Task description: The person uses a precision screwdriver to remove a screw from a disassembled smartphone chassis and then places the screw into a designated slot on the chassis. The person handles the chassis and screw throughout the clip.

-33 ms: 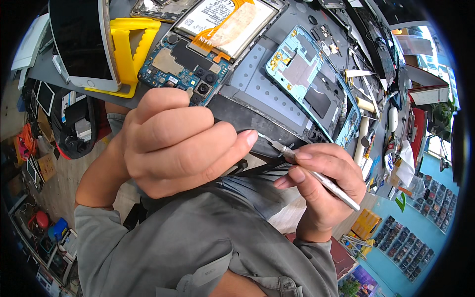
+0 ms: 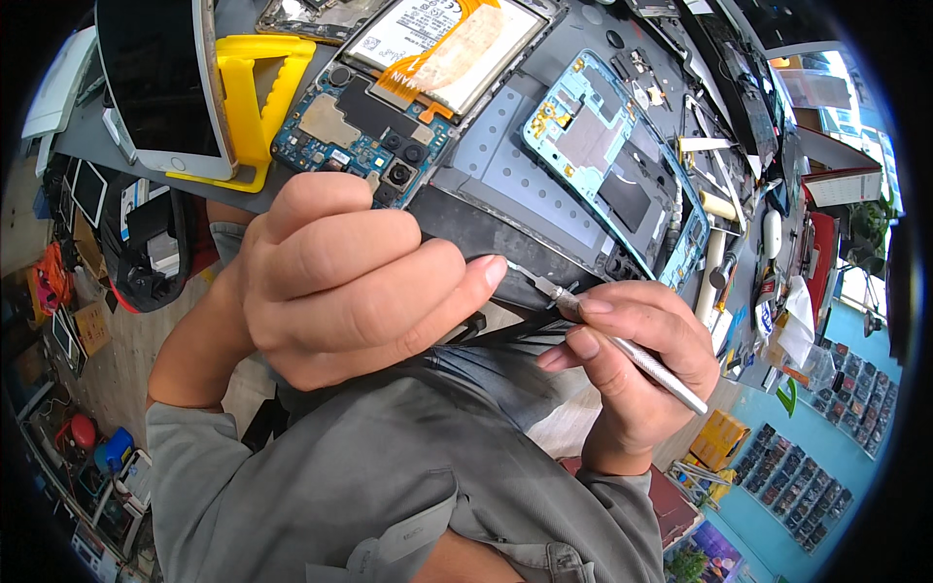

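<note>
My right hand [image 2: 653,355] pinches the knurled metal handle of a slim craft knife [image 2: 649,367] between thumb and fingers. The knife's narrow blade points left, its tip close by the end of a digit of my left hand [image 2: 355,282]. That left hand is closed, fingers curled in; what they hold, if anything, is hidden. Just beyond it lies an opened phone with a blue circuit board [image 2: 321,112], camera modules [image 2: 398,173], an orange flex cable [image 2: 428,58] and a white-labelled battery [image 2: 496,44]. To its right rests a light-blue phone frame [image 2: 583,146].
A white tablet [image 2: 165,87] leans on a yellow stand [image 2: 258,97] at the left. A grey perforated mat [image 2: 496,146] lies under the phone parts. Small parts and tools crowd the bench's right side. A black bag [image 2: 146,243] stands at the left, below bench level.
</note>
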Demonstrator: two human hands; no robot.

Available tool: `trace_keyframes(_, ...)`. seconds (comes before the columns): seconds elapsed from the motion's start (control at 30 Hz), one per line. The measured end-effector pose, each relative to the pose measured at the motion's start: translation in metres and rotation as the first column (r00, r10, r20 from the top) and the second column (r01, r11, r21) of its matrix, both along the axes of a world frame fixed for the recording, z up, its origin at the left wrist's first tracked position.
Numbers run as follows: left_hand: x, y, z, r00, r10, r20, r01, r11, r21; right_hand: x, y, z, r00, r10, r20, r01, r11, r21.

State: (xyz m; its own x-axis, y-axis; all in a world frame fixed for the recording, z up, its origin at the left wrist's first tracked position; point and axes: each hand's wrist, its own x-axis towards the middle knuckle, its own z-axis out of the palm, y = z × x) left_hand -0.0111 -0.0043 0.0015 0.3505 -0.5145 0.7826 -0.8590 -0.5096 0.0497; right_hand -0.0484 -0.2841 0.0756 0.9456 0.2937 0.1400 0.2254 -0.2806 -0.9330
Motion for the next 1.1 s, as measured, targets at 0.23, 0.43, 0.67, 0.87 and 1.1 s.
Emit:
trace_keyframes(0.23,0.0036,0.0001,-0.0015,1.0,-0.013,0.005,0.013,1.0,0.004,0.0048,0.0,0.0017,0.997,0.044,0.062,-0.038,0.994,-0.098)
trace_keyframes(0.43,0.0038,0.0012,-0.0013,1.0,-0.015,0.005,0.015,1.0,0.009,0.0059,-0.0006,0.0016,0.997,0.006,-0.075,-0.002,0.999,0.05)
trace_keyframes(0.67,0.0048,0.004,0.0014,1.0,-0.019,-0.001,0.019,0.999,0.034,0.0058,-0.001,0.0058,0.989,-0.032,-0.146,0.042,0.997,0.066)
trace_keyframes(0.87,0.0055,0.0034,0.0022,1.0,-0.024,-0.007,0.024,0.999,0.027,0.0061,0.0052,0.0017,0.99,-0.077,-0.117,0.089,0.991,0.1)
trace_keyframes(1.1,0.0061,0.0032,0.0012,1.0,-0.015,0.002,0.015,1.0,0.023,0.0076,0.0017,0.0053,0.987,-0.036,-0.157,0.051,0.995,0.089)
